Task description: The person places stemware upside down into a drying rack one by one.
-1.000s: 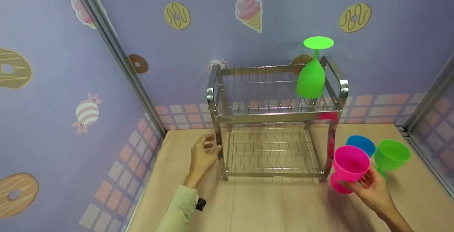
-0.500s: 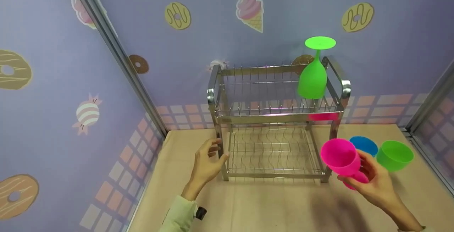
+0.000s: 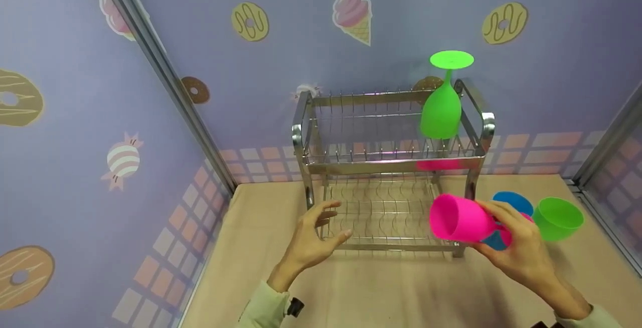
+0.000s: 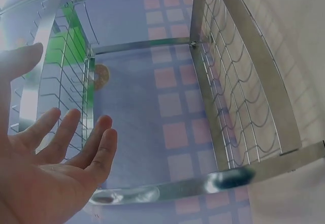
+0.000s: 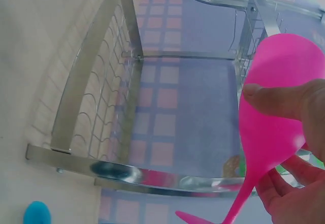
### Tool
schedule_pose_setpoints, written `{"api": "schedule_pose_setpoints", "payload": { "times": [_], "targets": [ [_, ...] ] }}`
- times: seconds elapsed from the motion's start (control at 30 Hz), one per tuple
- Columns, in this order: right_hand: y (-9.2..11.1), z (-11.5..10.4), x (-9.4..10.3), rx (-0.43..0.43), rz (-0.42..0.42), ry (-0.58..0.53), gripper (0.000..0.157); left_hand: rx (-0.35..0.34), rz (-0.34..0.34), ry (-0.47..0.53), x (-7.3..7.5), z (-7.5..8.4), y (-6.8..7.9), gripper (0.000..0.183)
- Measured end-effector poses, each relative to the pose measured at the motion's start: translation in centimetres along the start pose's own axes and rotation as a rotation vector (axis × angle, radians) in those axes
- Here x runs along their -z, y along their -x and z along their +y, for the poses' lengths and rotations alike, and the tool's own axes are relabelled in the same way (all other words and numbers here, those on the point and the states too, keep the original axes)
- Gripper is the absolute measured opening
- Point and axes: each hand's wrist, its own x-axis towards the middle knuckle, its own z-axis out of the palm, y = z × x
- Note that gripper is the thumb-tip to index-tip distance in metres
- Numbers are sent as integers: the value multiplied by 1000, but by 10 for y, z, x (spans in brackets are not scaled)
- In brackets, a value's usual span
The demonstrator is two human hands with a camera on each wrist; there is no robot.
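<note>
My right hand [image 3: 521, 248] grips a pink goblet [image 3: 464, 219] by its bowl. The goblet is tipped on its side, mouth to the left and foot to the right; the right wrist view shows thumb and fingers on either side of the pink bowl [image 5: 279, 102]. My left hand [image 3: 316, 242] holds nothing and is in front of the left part of a two-tier metal dish rack [image 3: 391, 167], its fingers spread and loosely bent. On the rack's top tier, at the right, a green goblet [image 3: 441, 112] stands upside down with its foot up.
To the right of the rack, on the cloth-covered table [image 3: 381, 288], stand a blue goblet [image 3: 512, 201], partly hidden by the right hand and pink goblet, and a green goblet [image 3: 557, 217]. Patterned walls [image 3: 301, 42] close in the back and left.
The right hand has raised the pink goblet from beside the blue one, moved it left and tipped it from upright onto its side. The left hand has moved right, away from the rack's left leg.
</note>
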Motion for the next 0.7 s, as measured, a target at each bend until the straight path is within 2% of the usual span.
{"api": "schedule_pose_setpoints", "payload": {
  "times": [0.2,0.3,0.47,0.57,0.7],
  "targets": [
    [-7,-13,-6,70,-44,52,98,-12,-58,24,-11,8,-3,69],
    [-9,-21,-10,74,-69,95,97,-15,-67,33,-18,11,-4,72],
    [-11,-29,-18,125,-58,131,99,-48,-67,52,-33,16,-6,74],
    [-10,-34,-24,127,-71,162,101,-69,-75,86,-41,19,-6,74],
    [-10,-42,-31,96,-110,199,101,-59,-99,118,-50,25,-8,74]
  ]
}}
